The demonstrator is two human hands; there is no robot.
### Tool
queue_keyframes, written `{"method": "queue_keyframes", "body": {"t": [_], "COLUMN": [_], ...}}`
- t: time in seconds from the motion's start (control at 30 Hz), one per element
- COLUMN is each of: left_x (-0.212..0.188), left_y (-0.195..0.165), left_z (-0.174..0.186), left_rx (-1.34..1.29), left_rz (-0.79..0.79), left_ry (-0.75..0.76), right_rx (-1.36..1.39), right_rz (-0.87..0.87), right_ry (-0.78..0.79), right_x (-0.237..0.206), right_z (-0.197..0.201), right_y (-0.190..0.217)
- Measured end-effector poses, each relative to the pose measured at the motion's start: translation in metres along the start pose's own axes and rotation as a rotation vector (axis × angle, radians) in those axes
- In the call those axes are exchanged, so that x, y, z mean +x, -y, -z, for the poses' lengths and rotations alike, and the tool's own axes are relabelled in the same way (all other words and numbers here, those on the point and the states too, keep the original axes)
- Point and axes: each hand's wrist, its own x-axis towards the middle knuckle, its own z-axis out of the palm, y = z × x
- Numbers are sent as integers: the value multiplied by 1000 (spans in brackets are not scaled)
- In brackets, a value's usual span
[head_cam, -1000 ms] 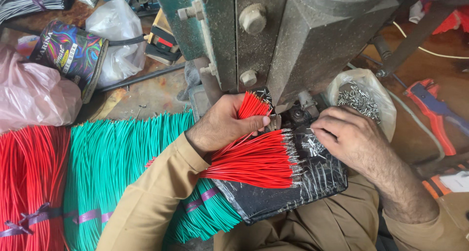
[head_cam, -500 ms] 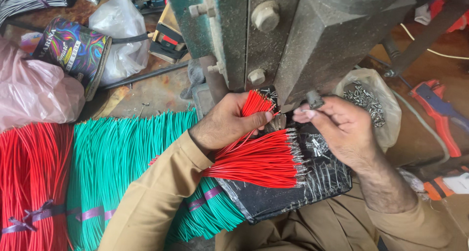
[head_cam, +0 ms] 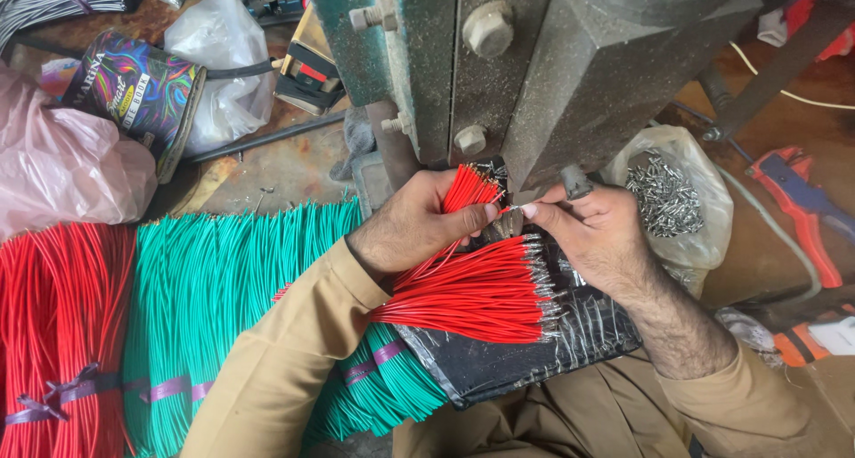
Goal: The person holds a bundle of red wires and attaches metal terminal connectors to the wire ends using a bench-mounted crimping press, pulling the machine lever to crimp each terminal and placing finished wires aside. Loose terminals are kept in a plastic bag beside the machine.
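Your left hand [head_cam: 414, 222] grips a bunch of thin red wires [head_cam: 468, 191]; your right hand [head_cam: 592, 235], at three o'clock, pinches one wire end below the grey-green metal press [head_cam: 534, 66].

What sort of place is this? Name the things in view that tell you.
Probably a small wire-crimping workshop. A heavy metal press stands over the hands, tied bundles of green wires and red wires lie alongside, and a plastic bag of small metal terminals sits within reach.
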Motion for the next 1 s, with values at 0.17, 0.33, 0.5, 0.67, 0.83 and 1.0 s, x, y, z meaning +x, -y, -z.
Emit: {"method": "queue_keyframes", "body": {"t": [0.17, 0.33, 0.5, 0.67, 0.83, 1.0], "left_x": [14, 23, 17, 13, 19, 17], "left_y": [-2, -4, -5, -5, -5, -8], "left_z": [-4, -11, -20, -21, -34, -37], "left_rx": [23, 95, -24, 85, 64, -45], "left_rz": [25, 59, -16, -13, -2, 13], "left_ry": [-17, -45, 62, 105, -22, -10], "right_rx": [-102, 26, -61, -773, -786, -300], "right_rz": [-121, -121, 142, 208, 195, -77], "right_ry": [-31, -9, 44, -11, -46, -135], "right_x": [7, -1, -26, -37, -49, -48], "right_z": [14, 25, 49, 53, 61, 59], "right_y": [-5, 3, 29, 34, 31, 32]}}
